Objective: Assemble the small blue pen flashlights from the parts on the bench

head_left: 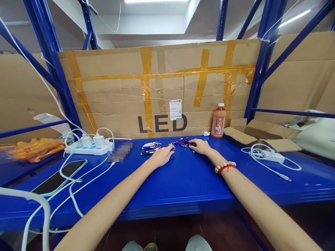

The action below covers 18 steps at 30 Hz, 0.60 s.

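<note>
My left hand [162, 157] rests low on the blue shelf. Its fingers are curled round a pen [172, 150], whose blue end shows by the fingertips. Just beyond this hand several pens [150, 147] lie side by side, some silvery and some dark blue. To the right is a loose, crossed pile of blue and red pens [180, 143]. My right hand [201, 146] is at the right edge of that pile, thumb and fingers closed about a dark pen [192, 144], partly hidden by the hand. A beaded bracelet and red cord circle the right wrist.
A drink bottle [219, 120] and an open carton [261, 131] stand at the back right, near a coiled white cable [272, 156]. On the left are a power strip [89, 148], a phone [61, 176] and white cords. A taped cardboard sheet [117, 101] walls the back.
</note>
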{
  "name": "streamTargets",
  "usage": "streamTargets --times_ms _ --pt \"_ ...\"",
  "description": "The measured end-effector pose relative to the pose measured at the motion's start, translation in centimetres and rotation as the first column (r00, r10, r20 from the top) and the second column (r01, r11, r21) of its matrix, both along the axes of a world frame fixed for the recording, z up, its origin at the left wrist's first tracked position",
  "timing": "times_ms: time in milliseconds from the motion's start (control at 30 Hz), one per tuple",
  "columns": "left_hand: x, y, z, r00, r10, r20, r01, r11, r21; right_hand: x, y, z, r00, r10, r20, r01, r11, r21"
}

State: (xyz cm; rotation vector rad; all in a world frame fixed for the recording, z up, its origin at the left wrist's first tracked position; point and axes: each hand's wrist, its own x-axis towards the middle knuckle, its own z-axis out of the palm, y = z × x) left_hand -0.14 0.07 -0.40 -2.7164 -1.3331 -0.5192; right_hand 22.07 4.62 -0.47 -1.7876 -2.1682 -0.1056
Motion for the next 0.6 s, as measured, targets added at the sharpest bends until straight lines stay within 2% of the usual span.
streamTargets --times_ms 333,533,600 --pt "0.04 -0.10 0.21 1.000 -0.016 0.002 0.016 1.000 -0.005 0.18 -0.20 0.07 0.996 -0.066 -0.055 0.068 0.997 0.036" --pt "0.02 -0.12 0.26 1.000 -0.014 -0.013 0.014 1.000 0.001 -0.10 -0.63 0.39 0.994 -0.093 -0.052 0.091 0.995 -0.036" --pt "0.02 -0.10 0.25 1.000 -0.015 -0.018 0.015 1.000 0.002 -0.11 -0.67 0.44 0.995 -0.077 -0.065 0.076 0.997 -0.019"
